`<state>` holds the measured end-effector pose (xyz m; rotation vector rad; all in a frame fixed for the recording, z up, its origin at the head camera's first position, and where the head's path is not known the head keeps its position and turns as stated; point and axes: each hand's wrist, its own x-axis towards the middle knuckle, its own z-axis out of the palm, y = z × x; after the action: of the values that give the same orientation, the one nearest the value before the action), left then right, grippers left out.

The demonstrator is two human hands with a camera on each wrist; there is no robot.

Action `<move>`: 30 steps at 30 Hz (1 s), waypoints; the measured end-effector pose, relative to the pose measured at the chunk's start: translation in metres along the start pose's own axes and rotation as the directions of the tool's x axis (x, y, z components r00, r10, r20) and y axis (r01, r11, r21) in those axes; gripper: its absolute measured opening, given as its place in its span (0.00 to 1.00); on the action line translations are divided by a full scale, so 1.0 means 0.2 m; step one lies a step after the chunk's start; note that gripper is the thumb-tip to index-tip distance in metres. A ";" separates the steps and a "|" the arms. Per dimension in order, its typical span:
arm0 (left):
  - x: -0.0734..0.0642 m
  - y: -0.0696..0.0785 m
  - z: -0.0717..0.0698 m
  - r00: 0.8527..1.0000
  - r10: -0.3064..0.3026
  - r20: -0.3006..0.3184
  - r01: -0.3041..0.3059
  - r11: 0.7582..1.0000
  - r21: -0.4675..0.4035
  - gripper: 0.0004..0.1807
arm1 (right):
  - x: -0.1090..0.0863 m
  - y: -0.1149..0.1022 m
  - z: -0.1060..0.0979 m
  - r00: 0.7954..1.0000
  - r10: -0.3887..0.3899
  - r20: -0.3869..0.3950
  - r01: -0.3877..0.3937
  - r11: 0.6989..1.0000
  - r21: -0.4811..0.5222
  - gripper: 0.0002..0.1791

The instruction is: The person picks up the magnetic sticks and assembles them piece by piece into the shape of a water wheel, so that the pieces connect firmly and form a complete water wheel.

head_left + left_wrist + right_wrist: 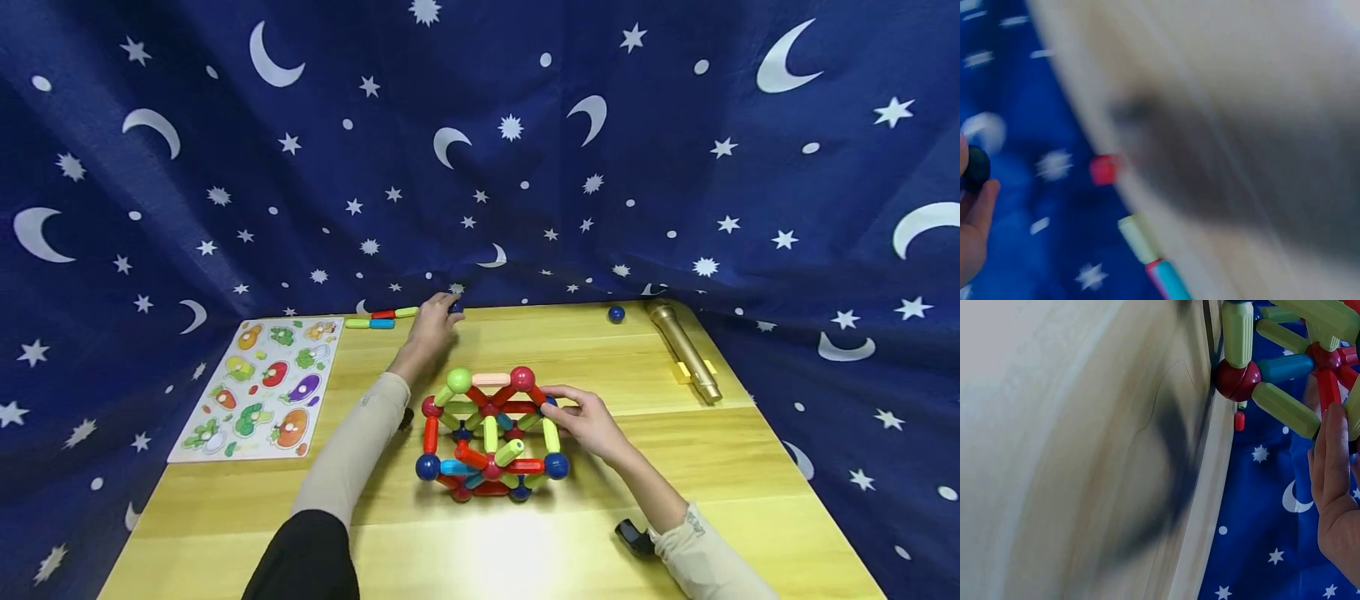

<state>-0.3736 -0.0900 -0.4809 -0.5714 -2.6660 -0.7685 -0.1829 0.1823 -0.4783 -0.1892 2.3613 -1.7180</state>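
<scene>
My left hand is at the far edge of the table, pinching a dark blue ball between thumb and fingers. The same ball looks nearly black at the left of the left wrist view. In front of me stands a building-toy frame of coloured rods joined by red, blue and green balls. My right hand holds its right side, with thumb and fingers about a blue ball. In the right wrist view, straight-looking fingers lie against the frame's rods, and the thumb is mostly hidden.
Several loose rods lie at the back edge, left of my left hand. Another blue ball sits at the back right, near a gold microphone-like tube. A vegetable picture board is on the left. A starry blue curtain hangs behind.
</scene>
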 end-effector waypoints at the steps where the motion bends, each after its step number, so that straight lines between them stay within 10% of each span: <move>1: -0.04 0.02 -0.06 0.997 -0.032 -0.070 0.024 0.994 -0.107 0.22 | 0.00 0.00 0.00 1.000 -0.001 -0.001 0.001 1.000 0.005 0.25; 5: -0.30 0.09 -0.32 0.955 -0.174 -0.240 0.043 0.882 -0.469 0.22 | 0.01 -0.01 0.00 1.000 -0.002 0.009 0.002 1.000 0.014 0.25; 10: -0.69 0.20 -0.54 0.954 -0.285 -0.089 0.151 0.717 -0.680 0.22 | 0.01 -0.01 0.00 1.000 0.011 0.008 -0.011 1.000 -0.005 0.25; 15: -0.94 0.33 -0.56 0.990 -0.138 0.012 0.113 0.754 -0.647 0.20 | 0.02 0.00 0.00 1.000 0.017 0.009 -0.017 1.000 -0.001 0.25; 21: -1.01 0.41 -0.49 0.998 0.048 -0.027 -0.055 0.792 -0.608 0.20 | 0.01 -0.02 0.00 1.000 0.015 0.013 -0.015 1.000 0.000 0.26; 30: -1.03 0.43 -0.42 0.998 0.032 0.048 0.007 0.761 -0.649 0.20 | -0.01 -0.03 -0.01 1.000 0.010 0.013 -0.009 1.000 -0.017 0.25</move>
<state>-0.1396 -0.1304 -0.4563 -0.7730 -2.3815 -1.7232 -0.1820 0.1824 -0.4722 -0.1910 2.3644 -1.6881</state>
